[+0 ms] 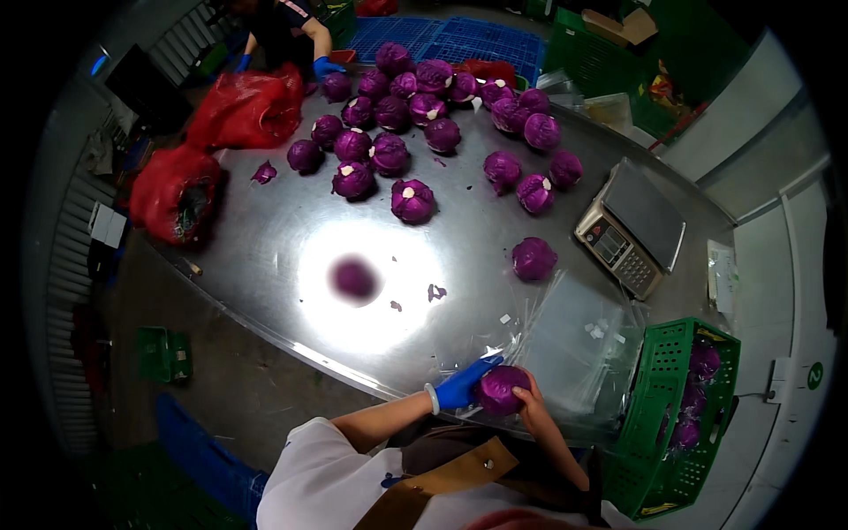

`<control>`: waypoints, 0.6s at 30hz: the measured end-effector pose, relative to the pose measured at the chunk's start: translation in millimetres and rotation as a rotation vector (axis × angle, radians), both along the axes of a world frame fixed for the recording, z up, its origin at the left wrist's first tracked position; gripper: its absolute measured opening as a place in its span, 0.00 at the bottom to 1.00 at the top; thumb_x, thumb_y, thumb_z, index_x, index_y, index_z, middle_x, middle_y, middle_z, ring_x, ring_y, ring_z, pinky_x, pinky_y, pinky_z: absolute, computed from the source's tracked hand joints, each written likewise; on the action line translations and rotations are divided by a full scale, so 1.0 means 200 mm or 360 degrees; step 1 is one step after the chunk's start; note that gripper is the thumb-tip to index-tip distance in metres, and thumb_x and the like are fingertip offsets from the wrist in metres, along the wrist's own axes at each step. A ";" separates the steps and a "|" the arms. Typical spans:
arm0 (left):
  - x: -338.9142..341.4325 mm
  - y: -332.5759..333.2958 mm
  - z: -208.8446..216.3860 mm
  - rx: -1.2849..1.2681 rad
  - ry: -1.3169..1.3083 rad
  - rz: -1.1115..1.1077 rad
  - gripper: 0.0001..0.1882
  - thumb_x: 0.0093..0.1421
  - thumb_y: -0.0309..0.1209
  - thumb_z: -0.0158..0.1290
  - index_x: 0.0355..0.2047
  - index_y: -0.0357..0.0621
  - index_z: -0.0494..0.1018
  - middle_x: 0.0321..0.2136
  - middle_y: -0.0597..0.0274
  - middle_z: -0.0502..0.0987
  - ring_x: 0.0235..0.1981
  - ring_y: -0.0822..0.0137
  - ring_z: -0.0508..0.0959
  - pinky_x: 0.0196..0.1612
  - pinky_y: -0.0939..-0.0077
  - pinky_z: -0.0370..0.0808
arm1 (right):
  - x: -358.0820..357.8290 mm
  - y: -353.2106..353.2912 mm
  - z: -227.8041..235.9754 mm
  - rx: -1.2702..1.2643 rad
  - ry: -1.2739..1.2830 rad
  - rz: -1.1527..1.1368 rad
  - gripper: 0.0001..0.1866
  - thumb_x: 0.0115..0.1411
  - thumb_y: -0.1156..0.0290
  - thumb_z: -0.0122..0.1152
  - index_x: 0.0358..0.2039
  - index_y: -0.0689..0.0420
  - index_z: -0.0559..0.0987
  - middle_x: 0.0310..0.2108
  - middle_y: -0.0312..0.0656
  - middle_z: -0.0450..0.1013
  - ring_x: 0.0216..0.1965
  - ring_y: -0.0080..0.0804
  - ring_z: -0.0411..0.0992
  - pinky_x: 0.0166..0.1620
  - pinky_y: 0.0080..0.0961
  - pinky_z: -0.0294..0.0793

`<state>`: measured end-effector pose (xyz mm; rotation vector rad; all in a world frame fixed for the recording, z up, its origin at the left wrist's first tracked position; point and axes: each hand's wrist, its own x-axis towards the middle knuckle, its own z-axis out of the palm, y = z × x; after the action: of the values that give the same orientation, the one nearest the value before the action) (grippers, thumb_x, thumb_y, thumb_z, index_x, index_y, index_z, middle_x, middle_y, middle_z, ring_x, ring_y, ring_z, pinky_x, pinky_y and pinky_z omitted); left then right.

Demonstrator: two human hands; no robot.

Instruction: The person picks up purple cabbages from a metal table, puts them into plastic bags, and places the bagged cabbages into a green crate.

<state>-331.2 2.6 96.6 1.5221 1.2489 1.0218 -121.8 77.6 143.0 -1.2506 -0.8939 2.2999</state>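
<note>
A red cabbage point(500, 391) is held between my two hands at the near edge of the metal table. My left hand point(466, 385), in a blue glove, grips it from the left. Bare fingers of my right hand point(533, 405) curve round its right side. Just beyond lies a spread of clear plastic bags point(574, 340), partly under my forearm's side of the table. A single red cabbage point(534, 259) sits past the bags. Many more red cabbages point(412, 201) are grouped toward the far side, some with pale cut stems showing.
A grey scale point(623, 238) stands at the right. Beside me on the right, a green crate point(658, 389) holds plastic-wrapped red cabbages point(693, 399). Red mesh sacks point(252, 106) lie at the far left. Across the table, a person's blue-gloved hand point(328, 68) is near a cabbage. Bright glare covers the table's middle.
</note>
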 end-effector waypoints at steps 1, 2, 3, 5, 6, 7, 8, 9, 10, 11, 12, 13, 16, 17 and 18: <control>0.01 -0.03 0.07 -0.0136 0.0124 -0.0047 0.42 0.56 0.21 0.52 0.69 0.49 0.47 0.65 0.47 0.57 0.54 0.47 0.73 0.52 0.62 0.72 | -0.03 -0.02 0.05 -0.0033 -0.0140 -0.0070 0.37 0.56 0.63 0.63 0.63 0.56 0.60 0.57 0.47 0.64 0.58 0.42 0.66 0.58 0.41 0.70; 0.02 -0.06 0.12 -0.0274 0.0248 -0.0095 0.44 0.55 0.19 0.51 0.70 0.51 0.45 0.66 0.47 0.56 0.51 0.45 0.75 0.48 0.62 0.74 | -0.05 -0.04 0.12 -0.0093 -0.0338 -0.0088 0.36 0.58 0.60 0.64 0.63 0.56 0.60 0.56 0.47 0.64 0.55 0.43 0.68 0.49 0.40 0.78; 0.06 -0.07 0.14 -0.0329 0.0290 -0.0124 0.45 0.54 0.19 0.50 0.70 0.53 0.44 0.67 0.47 0.55 0.48 0.44 0.76 0.45 0.61 0.75 | -0.04 -0.06 0.12 -0.0115 -0.0489 -0.0111 0.36 0.58 0.58 0.63 0.63 0.55 0.59 0.56 0.46 0.64 0.54 0.43 0.69 0.46 0.40 0.78; 0.14 -0.10 0.16 -0.0443 0.0377 -0.0185 0.48 0.51 0.17 0.48 0.71 0.57 0.42 0.67 0.47 0.53 0.42 0.41 0.78 0.40 0.59 0.76 | -0.01 -0.12 0.08 -0.0166 -0.0789 -0.0155 0.36 0.60 0.55 0.61 0.64 0.54 0.58 0.56 0.44 0.65 0.52 0.43 0.71 0.41 0.42 0.79; 0.16 -0.12 0.17 -0.0541 0.0415 -0.0133 0.48 0.51 0.17 0.48 0.71 0.60 0.43 0.66 0.45 0.56 0.38 0.41 0.79 0.37 0.59 0.77 | 0.02 -0.16 0.04 -0.0260 -0.0738 -0.0281 0.38 0.58 0.59 0.66 0.64 0.54 0.59 0.55 0.46 0.65 0.51 0.44 0.71 0.42 0.37 0.79; 0.18 -0.12 0.11 -0.0333 0.0451 0.0006 0.48 0.51 0.17 0.48 0.71 0.60 0.44 0.66 0.46 0.56 0.37 0.42 0.79 0.36 0.60 0.77 | 0.05 -0.18 0.01 -0.0112 -0.0593 -0.0201 0.39 0.56 0.60 0.67 0.63 0.54 0.59 0.55 0.46 0.65 0.51 0.43 0.71 0.42 0.35 0.79; 0.19 -0.15 -0.01 -0.0147 0.0475 0.0164 0.49 0.51 0.16 0.48 0.71 0.61 0.44 0.66 0.47 0.57 0.37 0.42 0.79 0.35 0.61 0.77 | 0.07 -0.21 -0.01 0.0021 -0.0458 -0.0097 0.40 0.55 0.61 0.69 0.63 0.55 0.59 0.54 0.46 0.65 0.51 0.42 0.71 0.43 0.34 0.78; 0.23 -0.19 -0.08 0.0032 0.0490 0.0302 0.49 0.50 0.16 0.47 0.71 0.62 0.45 0.65 0.48 0.58 0.36 0.42 0.79 0.34 0.61 0.77 | 0.11 -0.24 -0.05 0.0142 -0.0330 -0.0010 0.41 0.54 0.63 0.71 0.63 0.55 0.59 0.53 0.46 0.66 0.51 0.41 0.71 0.43 0.33 0.78; 0.23 -0.17 0.00 -0.0091 0.0470 0.0290 0.47 0.52 0.16 0.45 0.70 0.64 0.46 0.63 0.47 0.61 0.41 0.43 0.79 0.40 0.62 0.77 | 0.13 -0.23 -0.21 0.0487 -0.0350 0.0076 0.41 0.53 0.64 0.72 0.62 0.57 0.60 0.52 0.47 0.66 0.50 0.40 0.71 0.44 0.33 0.77; 0.18 -0.15 0.09 -0.0226 0.0456 0.0273 0.45 0.54 0.15 0.43 0.70 0.66 0.48 0.61 0.47 0.64 0.47 0.45 0.78 0.45 0.62 0.78 | 0.13 -0.21 -0.32 0.0817 -0.0374 0.0175 0.41 0.51 0.65 0.73 0.61 0.59 0.61 0.51 0.47 0.66 0.49 0.39 0.72 0.45 0.33 0.77; 0.15 -0.15 0.10 -0.0189 0.0457 0.0322 0.45 0.54 0.15 0.43 0.69 0.67 0.49 0.62 0.49 0.63 0.46 0.44 0.78 0.44 0.62 0.78 | 0.02 -0.15 -0.23 0.1642 -0.1044 0.0401 0.41 0.48 0.64 0.75 0.58 0.62 0.63 0.50 0.50 0.66 0.50 0.44 0.70 0.50 0.37 0.73; 0.14 -0.16 0.10 -0.0151 0.0453 0.0367 0.44 0.54 0.15 0.43 0.69 0.67 0.50 0.63 0.50 0.62 0.44 0.44 0.79 0.42 0.62 0.78 | -0.07 -0.09 -0.17 0.1879 -0.1211 0.0394 0.42 0.45 0.63 0.75 0.57 0.63 0.64 0.51 0.53 0.65 0.52 0.53 0.66 0.57 0.39 0.67; 0.17 -0.19 0.11 -0.0021 0.0635 0.0376 0.44 0.53 0.13 0.42 0.69 0.66 0.52 0.63 0.52 0.63 0.39 0.46 0.80 0.36 0.62 0.78 | -0.29 0.04 -0.29 0.1853 -0.1076 0.0258 0.50 0.39 0.61 0.76 0.61 0.62 0.61 0.54 0.58 0.64 0.56 0.58 0.64 0.60 0.41 0.64; 0.15 -0.21 0.07 -0.0073 0.0634 0.0464 0.45 0.52 0.13 0.42 0.68 0.65 0.53 0.62 0.52 0.64 0.38 0.46 0.80 0.36 0.62 0.78 | -0.34 0.06 -0.31 0.1602 -0.0795 0.0266 0.50 0.39 0.61 0.76 0.62 0.61 0.61 0.55 0.60 0.64 0.56 0.58 0.65 0.60 0.41 0.64; 0.13 -0.25 0.04 -0.0134 0.0630 0.0557 0.45 0.51 0.13 0.42 0.68 0.63 0.54 0.61 0.53 0.66 0.38 0.47 0.80 0.35 0.62 0.77 | -0.39 0.05 -0.31 0.1590 -0.0892 0.0375 0.52 0.39 0.57 0.76 0.63 0.59 0.60 0.55 0.60 0.64 0.55 0.58 0.66 0.59 0.42 0.66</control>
<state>-305.9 -46.5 105.1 1.5177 1.8627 0.8920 -199.3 86.6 80.2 -1.3012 -2.1036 1.2215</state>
